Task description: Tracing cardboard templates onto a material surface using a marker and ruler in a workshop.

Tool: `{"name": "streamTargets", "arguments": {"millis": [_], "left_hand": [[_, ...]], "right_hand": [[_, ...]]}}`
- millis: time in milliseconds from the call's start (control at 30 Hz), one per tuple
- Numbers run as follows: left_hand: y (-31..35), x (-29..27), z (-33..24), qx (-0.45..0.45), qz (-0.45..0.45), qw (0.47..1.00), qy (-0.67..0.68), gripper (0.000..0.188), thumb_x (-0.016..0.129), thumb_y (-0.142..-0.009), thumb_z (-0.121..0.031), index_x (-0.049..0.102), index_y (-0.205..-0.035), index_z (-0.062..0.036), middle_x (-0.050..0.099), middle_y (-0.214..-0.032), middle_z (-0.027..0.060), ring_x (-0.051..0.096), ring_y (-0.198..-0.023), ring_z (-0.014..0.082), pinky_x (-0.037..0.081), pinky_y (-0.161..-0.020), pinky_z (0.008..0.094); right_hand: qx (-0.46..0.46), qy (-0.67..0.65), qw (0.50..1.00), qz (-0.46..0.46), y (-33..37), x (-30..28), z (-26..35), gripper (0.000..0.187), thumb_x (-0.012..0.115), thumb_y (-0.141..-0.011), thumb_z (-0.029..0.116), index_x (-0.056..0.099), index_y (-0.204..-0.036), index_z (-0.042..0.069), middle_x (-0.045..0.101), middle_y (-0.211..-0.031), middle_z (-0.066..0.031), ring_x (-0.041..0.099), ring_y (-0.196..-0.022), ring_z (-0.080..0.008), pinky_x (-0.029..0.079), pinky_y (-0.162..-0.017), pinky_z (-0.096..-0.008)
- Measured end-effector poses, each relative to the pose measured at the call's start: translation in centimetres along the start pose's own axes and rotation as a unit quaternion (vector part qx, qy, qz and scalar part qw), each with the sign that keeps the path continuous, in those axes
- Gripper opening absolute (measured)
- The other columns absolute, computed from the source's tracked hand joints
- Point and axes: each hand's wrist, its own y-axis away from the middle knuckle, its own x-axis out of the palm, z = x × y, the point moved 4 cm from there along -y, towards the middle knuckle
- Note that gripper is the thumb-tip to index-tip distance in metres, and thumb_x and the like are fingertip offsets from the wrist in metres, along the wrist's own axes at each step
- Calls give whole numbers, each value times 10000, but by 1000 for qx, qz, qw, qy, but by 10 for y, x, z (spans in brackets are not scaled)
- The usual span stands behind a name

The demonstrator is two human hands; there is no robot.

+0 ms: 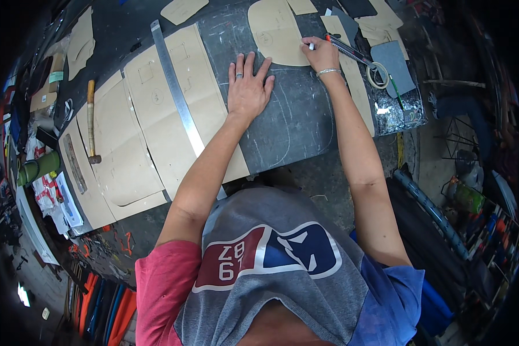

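My left hand (249, 92) lies flat with its fingers spread on the dark sheet (282, 124), which bears pale drawn lines. Its fingertips are close to the lower left edge of a rounded tan card pattern (277, 34). At that pattern's right edge, my right hand (322, 56) is closed in a pinch on a small white stick (311, 46); most of the stick is hidden by the fingers. Just beyond the right hand lies a black and red cutter knife (349, 51). A long steel ruler (176, 89) rests across a large card pattern (199, 75) left of my left hand.
A hammer (91, 121) lies on more card patterns at the left. To the right are a roll of tape (378, 75), a green pen (396, 91) and a grey piece (395, 63). Rolls of material (432, 213) stand below the table's right side.
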Motion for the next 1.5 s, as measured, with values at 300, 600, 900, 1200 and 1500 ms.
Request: {"name": "streamTargets", "arguments": {"millis": [300, 600, 900, 1200, 1500], "left_hand": [[0, 0, 0, 2, 3, 1000, -3, 490, 442, -1018, -416, 473, -1468, -226, 387, -1523, 157, 290, -1448, 392, 198, -1194, 550], [-1, -4, -2, 3, -6, 1000, 11, 468, 462, -1010, -396, 499, -1441, -218, 415, -1506, 163, 309, -1436, 399, 193, -1193, 545], [-2, -3, -1, 13, 14, 1000, 14, 468, 441, -1023, -384, 484, -1445, -186, 404, -1551, 17, 287, -1447, 412, 187, -1191, 566], [-9, -8, -4, 13, 9, 1000, 16, 457, 515, -968, -347, 521, -1390, -171, 470, -1464, 40, 332, -1390, 399, 218, -1157, 577], [-14, -7, -6, -3, 24, 999, 34, 471, 547, -946, -381, 531, -1379, -194, 423, -1497, 60, 273, -1460, 351, 173, -1174, 617]], "right_hand": [[-27, 5, 1000, 6, -1, 0, -5, 289, 727, -822, 295, 770, -1060, 138, 742, -948, -153, 711, -894, -337, 552, -853, -383], [-52, -39, 998, -13, 1, -2, -8, 308, 758, -815, 287, 764, -1075, 122, 739, -872, -124, 692, -738, -239, 535, -726, -339], [-11, -31, 999, 16, 1, -7, -1, 299, 743, -802, 218, 758, -1072, 90, 742, -940, -158, 717, -885, -313, 551, -848, -366], [-48, -31, 993, -105, -44, -9, -5, 369, 793, -767, 279, 730, -1071, 79, 693, -822, -100, 680, -793, -289, 542, -760, -387], [48, 104, 990, -86, -126, 3, 12, 737, 830, -715, 360, 564, -1329, 51, 586, -1282, -220, 607, -1155, -369, 487, -1010, -416]]}}
